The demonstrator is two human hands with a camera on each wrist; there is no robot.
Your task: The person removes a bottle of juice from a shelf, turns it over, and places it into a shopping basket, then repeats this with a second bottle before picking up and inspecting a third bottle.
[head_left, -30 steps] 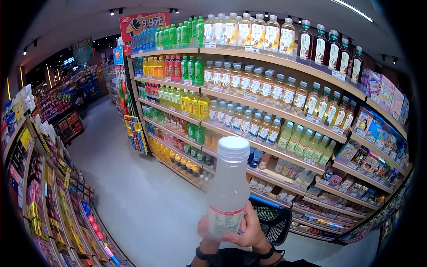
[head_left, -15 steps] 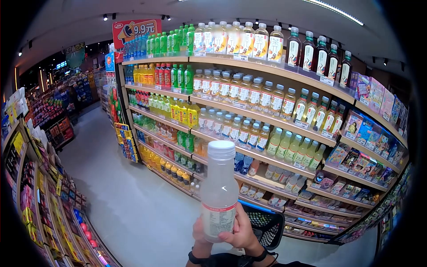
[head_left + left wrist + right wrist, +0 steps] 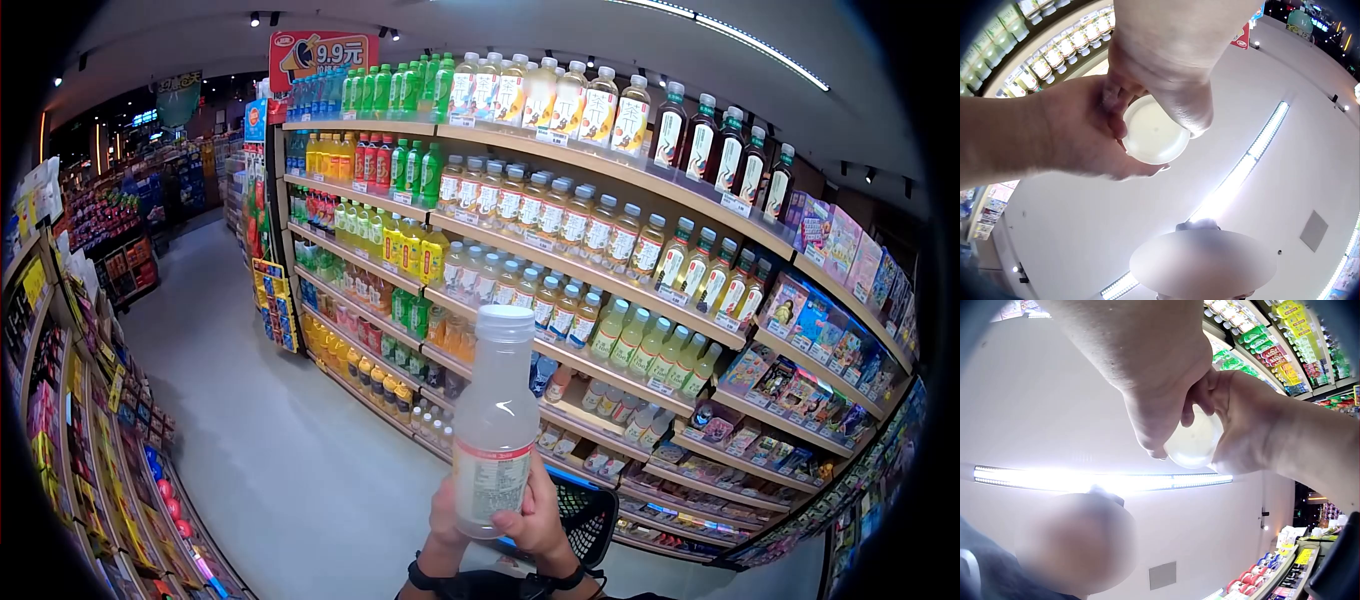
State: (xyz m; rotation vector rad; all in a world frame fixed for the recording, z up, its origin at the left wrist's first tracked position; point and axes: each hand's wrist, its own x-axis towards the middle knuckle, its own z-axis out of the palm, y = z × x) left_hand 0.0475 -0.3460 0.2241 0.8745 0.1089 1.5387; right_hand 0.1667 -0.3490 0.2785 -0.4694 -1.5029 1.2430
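Note:
Straight in front of me stands a cloudy, translucent plastic bottle (image 3: 497, 400) with a whitish cap (image 3: 506, 318). Around its lower part runs a label (image 3: 492, 485) with a red stripe and small print. My left hand (image 3: 446, 513) grips the bottle's lower left side, partly hidden behind it. From the right, my right hand (image 3: 541, 517) holds it with the thumb across the front near the bottom. Seen from below in the left wrist view, the round pale base (image 3: 1155, 131) sits between both hands, fingers wrapped about it.
A long drinks shelf (image 3: 600, 165) rises beyond the bottle, packed with bottles in rows. Below to the right is a black mesh basket (image 3: 592, 515). Another stocked shelf (image 3: 75, 400) lines the left side, and a pale floor aisle (image 3: 220, 340) runs between them.
The bottle has shifted slightly left and looks a little smaller, farther from my head. Both hands keep hold of it. The shelves have drifted slightly in the view.

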